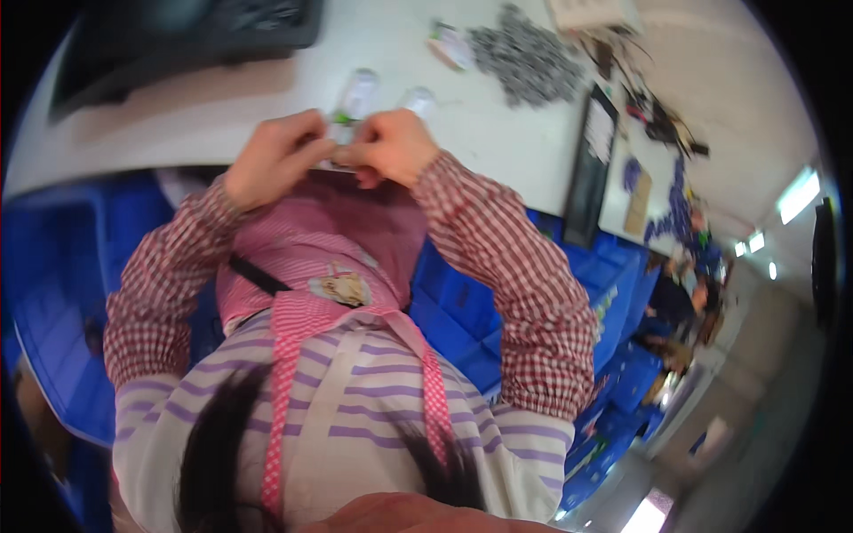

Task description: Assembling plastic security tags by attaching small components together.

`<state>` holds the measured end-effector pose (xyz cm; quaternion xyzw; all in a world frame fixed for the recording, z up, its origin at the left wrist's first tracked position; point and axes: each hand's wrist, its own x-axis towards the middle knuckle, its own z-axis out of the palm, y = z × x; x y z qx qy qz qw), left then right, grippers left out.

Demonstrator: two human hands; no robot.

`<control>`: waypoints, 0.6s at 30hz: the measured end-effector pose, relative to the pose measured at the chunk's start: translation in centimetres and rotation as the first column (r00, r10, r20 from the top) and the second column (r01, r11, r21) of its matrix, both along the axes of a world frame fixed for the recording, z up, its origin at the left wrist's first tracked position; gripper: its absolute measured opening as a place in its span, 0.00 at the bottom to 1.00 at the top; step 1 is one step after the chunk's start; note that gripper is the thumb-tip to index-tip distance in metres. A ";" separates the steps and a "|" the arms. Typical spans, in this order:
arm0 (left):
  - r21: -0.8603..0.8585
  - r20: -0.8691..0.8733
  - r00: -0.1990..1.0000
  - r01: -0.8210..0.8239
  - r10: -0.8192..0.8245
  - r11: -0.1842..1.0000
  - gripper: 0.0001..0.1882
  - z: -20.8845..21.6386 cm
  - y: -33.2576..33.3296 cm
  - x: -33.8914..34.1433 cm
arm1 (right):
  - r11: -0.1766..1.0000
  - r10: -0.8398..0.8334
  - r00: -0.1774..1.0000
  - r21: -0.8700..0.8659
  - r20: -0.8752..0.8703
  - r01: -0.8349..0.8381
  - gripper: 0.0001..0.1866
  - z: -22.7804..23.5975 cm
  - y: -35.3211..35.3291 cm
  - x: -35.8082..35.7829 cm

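Both hands meet at the near edge of the white table (pixel 498 147), fingers pinched together. My left hand (pixel 280 158) and my right hand (pixel 393 147) are closed on a small whitish piece (pixel 341 133) with a bit of green on it. Blur and my fingers hide most of its shape, so its kind cannot be told. Just beyond my fingers lies a pale, rounded oblong piece (pixel 361 89). A similar pale piece (pixel 418 100) rests behind my right hand.
A heap of small grey parts (pixel 524 58) lies at the far right, beside a pale pinkish item (pixel 450 46). One black tray (pixel 590 169) juts over the right edge; another dark tray (pixel 169 53) stands far left. Blue bins (pixel 53 293) flank my lap. People (pixel 680 293) are off right.
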<state>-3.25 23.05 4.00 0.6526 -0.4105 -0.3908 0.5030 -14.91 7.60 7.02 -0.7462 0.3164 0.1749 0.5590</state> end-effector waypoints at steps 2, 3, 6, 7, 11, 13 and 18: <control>-0.019 -0.033 0.998 -0.052 0.051 0.998 0.07 0.1 0.1 -0.5 | 0.978 0.124 0.992 -0.168 -0.013 -0.125 0.14 1.2 0.3 0.3; 0.045 -0.090 0.990 -0.101 0.105 0.994 0.06 -0.2 0.4 -0.5 | 0.921 0.141 0.981 -0.381 0.136 -0.080 0.13 -0.3 1.0 -0.1; 0.106 -0.254 0.938 -0.215 0.236 0.971 0.06 0.6 0.6 -0.8 | 0.827 0.140 0.827 -0.524 0.545 0.205 0.10 -3.7 3.2 -1.5; 0.094 -0.294 0.923 -0.230 0.248 0.969 0.06 1.0 0.4 -1.0 | 0.796 0.174 0.745 -0.538 0.644 0.279 0.11 -3.6 3.6 -2.4; 0.011 -0.471 0.872 -0.147 0.135 0.989 0.07 1.3 -0.2 -2.5 | 0.797 0.211 0.687 -0.529 0.696 0.291 0.10 -2.1 2.8 -4.7; -0.041 -0.524 0.848 -0.118 0.079 0.992 0.08 2.7 -1.0 -4.3 | 0.767 0.209 0.677 -0.548 0.706 0.334 0.10 -0.5 1.7 -6.6; -0.076 -0.317 0.946 -0.104 0.075 0.992 0.13 4.5 -2.8 -5.8 | 0.640 -0.109 0.648 -0.445 0.754 0.626 0.07 5.9 -2.2 -18.6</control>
